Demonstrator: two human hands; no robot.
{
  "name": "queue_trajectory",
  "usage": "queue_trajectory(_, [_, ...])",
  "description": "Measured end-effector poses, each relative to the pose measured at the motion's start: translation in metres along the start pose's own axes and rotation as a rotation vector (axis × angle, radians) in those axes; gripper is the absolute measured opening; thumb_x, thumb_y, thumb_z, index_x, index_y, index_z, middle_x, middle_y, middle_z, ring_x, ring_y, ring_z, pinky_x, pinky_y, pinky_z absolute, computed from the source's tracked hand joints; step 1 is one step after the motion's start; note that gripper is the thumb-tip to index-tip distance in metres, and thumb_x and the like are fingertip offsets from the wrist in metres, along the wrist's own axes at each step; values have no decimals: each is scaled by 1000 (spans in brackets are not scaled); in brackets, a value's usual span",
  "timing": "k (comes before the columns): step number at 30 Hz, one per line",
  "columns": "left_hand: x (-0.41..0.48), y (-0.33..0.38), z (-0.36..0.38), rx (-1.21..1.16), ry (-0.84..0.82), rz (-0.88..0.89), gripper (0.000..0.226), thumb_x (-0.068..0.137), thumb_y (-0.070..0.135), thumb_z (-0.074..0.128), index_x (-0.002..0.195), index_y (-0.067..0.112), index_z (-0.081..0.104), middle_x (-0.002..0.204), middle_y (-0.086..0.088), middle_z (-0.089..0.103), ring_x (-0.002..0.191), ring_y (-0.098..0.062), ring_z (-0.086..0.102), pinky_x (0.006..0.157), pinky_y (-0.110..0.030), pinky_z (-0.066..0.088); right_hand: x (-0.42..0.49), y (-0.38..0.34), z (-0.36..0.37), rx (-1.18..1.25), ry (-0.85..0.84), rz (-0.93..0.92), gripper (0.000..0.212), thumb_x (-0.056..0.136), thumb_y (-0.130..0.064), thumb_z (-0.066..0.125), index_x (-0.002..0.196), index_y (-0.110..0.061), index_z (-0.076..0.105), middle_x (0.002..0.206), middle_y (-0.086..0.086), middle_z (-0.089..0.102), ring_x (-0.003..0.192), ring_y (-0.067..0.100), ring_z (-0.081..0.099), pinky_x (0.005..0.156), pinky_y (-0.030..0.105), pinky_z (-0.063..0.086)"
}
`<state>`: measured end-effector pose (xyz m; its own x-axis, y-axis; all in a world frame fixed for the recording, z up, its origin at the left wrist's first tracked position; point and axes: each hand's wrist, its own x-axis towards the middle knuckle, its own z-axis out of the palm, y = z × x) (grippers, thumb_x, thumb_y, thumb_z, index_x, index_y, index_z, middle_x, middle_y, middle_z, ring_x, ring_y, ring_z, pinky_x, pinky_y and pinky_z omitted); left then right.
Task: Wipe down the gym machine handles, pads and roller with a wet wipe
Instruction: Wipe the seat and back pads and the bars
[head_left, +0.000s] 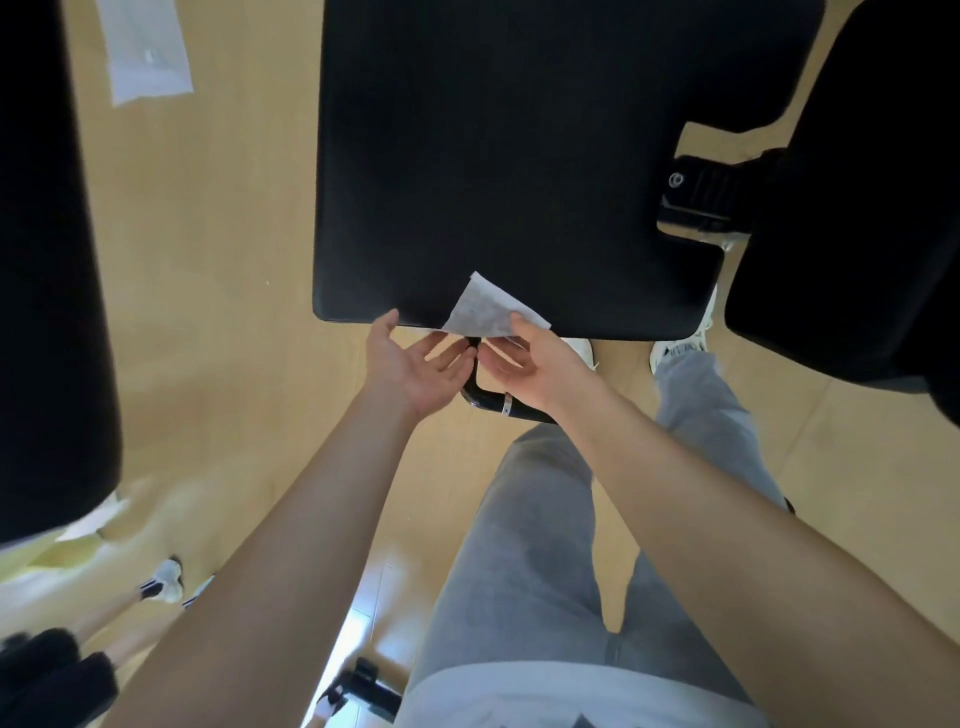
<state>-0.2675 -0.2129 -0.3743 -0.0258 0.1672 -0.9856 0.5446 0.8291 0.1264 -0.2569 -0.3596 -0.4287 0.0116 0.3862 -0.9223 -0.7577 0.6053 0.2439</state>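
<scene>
A wide black seat pad (509, 156) fills the upper middle of the head view. A folded white wet wipe (485, 309) stands against the pad's near edge, pinched by the thumb and fingers of my right hand (524, 358). My left hand (410, 364) is just left of it, palm up, fingers spread and empty, fingertips almost touching the right hand. A black curved bar (493, 402) with a silver band shows below both hands, partly hidden by them.
A black pad (47, 260) runs down the left edge and another black pad (872, 208) stands at the right, with a black bracket (701, 192) between it and the seat. A white wrapper (145, 52) lies on the wooden floor. Another person's legs (156, 587) stand at lower left.
</scene>
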Motion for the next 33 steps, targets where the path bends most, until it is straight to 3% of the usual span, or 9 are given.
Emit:
queue_trajectory(7, [9, -4, 7, -209, -103, 15, 71, 93, 49, 61, 135, -8, 50, 133, -32, 59, 126, -45, 58, 115, -50, 42, 1, -4, 0, 220, -32, -1, 29, 99, -8, 64, 125, -2, 54, 119, 23, 69, 114, 37, 66, 102, 51, 54])
queue_trajectory(10, [8, -16, 12, -202, -134, -14, 70, 95, 50, 60, 132, -8, 51, 132, -32, 60, 128, -45, 57, 117, -51, 41, 3, -11, -9, 246, 9, -30, 35, 98, -10, 65, 130, -5, 52, 118, 22, 67, 107, 36, 66, 93, 50, 58])
queue_trajectory(13, [9, -32, 22, -158, -153, -51, 69, 94, 50, 60, 131, -9, 53, 131, -31, 61, 127, -44, 57, 116, -51, 41, 3, -21, -24, 245, 58, -62, 38, 96, -13, 69, 130, -7, 53, 119, 20, 67, 107, 35, 65, 81, 48, 62])
queue_trajectory(15, [11, -43, 30, -124, -167, -78, 70, 93, 51, 60, 133, -6, 53, 130, -29, 63, 124, -43, 59, 113, -50, 44, 3, -27, -34, 255, 86, -80, 34, 96, -14, 69, 125, -7, 54, 120, 19, 67, 109, 35, 66, 81, 46, 62])
queue_trajectory(19, [19, -66, 46, -46, -194, -137, 72, 91, 55, 58, 135, -2, 55, 130, -27, 64, 123, -43, 61, 111, -51, 46, 2, -42, -56, 254, 137, -124, 38, 97, -20, 69, 130, -10, 54, 125, 16, 65, 112, 33, 65, 98, 43, 56])
queue_trajectory(24, [20, -94, 66, 38, -221, -202, 74, 91, 57, 57, 134, -3, 52, 135, -27, 59, 127, -42, 57, 115, -50, 40, -2, -66, -82, 273, 218, -200, 33, 96, -20, 70, 123, -8, 55, 124, 16, 65, 106, 29, 65, 99, 39, 56])
queue_trajectory(29, [16, -101, 68, 148, -273, -219, 78, 93, 58, 54, 143, 0, 41, 139, -25, 58, 122, -41, 64, 112, -49, 45, -4, -59, -94, 215, 192, -275, 42, 93, -26, 69, 130, -11, 55, 129, 6, 59, 119, 23, 60, 111, 39, 47])
queue_trajectory(31, [11, -97, 64, 226, -275, -207, 79, 94, 58, 54, 145, -1, 42, 139, -23, 60, 120, -40, 66, 110, -48, 47, -3, -47, -92, 238, 216, -242, 40, 99, -22, 65, 136, -13, 53, 137, 5, 55, 118, 20, 60, 108, 33, 48])
queue_trajectory(33, [4, -90, 60, 334, -276, -181, 74, 95, 58, 52, 138, -3, 50, 134, -20, 66, 118, -38, 68, 110, -48, 48, -2, -38, -85, 330, 208, -157, 40, 100, -25, 64, 134, -7, 53, 131, 10, 61, 112, 25, 66, 97, 37, 54])
